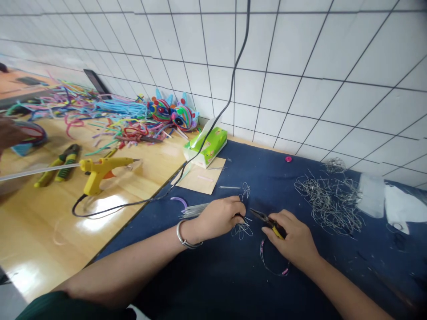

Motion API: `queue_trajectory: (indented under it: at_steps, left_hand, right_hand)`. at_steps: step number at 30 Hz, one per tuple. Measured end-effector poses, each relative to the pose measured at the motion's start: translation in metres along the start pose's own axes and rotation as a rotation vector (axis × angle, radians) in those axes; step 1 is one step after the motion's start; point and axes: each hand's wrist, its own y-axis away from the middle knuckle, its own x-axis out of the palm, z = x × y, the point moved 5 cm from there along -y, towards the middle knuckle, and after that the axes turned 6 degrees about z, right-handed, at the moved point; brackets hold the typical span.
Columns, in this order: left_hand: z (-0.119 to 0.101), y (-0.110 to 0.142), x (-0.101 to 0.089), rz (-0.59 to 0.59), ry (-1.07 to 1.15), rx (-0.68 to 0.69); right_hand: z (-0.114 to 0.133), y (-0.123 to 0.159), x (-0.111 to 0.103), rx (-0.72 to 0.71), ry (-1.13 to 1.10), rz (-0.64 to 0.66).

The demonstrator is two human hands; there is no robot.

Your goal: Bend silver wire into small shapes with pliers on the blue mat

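My right hand (295, 240) is wrapped around a pair of needle-nose pliers (267, 218) with yellow-and-black handles, its narrow tip pointing left toward my other hand. My left hand (223, 217), with a bangle (183, 235) at the wrist, is closed in a pinch on thin wire; its fingertips are partly hidden. Loops of thin wire (243, 230) lie just beside those fingers. A bundle of straight wires (195, 210) passes behind the left wrist. Below the pliers lies a wire ring with pink beads (285, 271).
A wire tangle (330, 204) lies on the dark blue cloth (200, 284) at right. A glue gun (100, 173), green-yellow pliers (63, 164) and pipe cleaners (113, 109) occupy the wooden table. The black cord (230, 98) crosses by the tissue pack (213, 144). Another person's hand (10, 133) shows at far left.
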Motion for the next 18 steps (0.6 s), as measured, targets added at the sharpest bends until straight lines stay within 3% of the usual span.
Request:
queue_trajectory:
  at_steps: [18]
  left_hand:
    - [-0.008, 0.006, -0.011, -0.018, 0.026, 0.104]
  right_hand:
    - [0.000, 0.000, 0.001, -0.014, -0.027, 0.027]
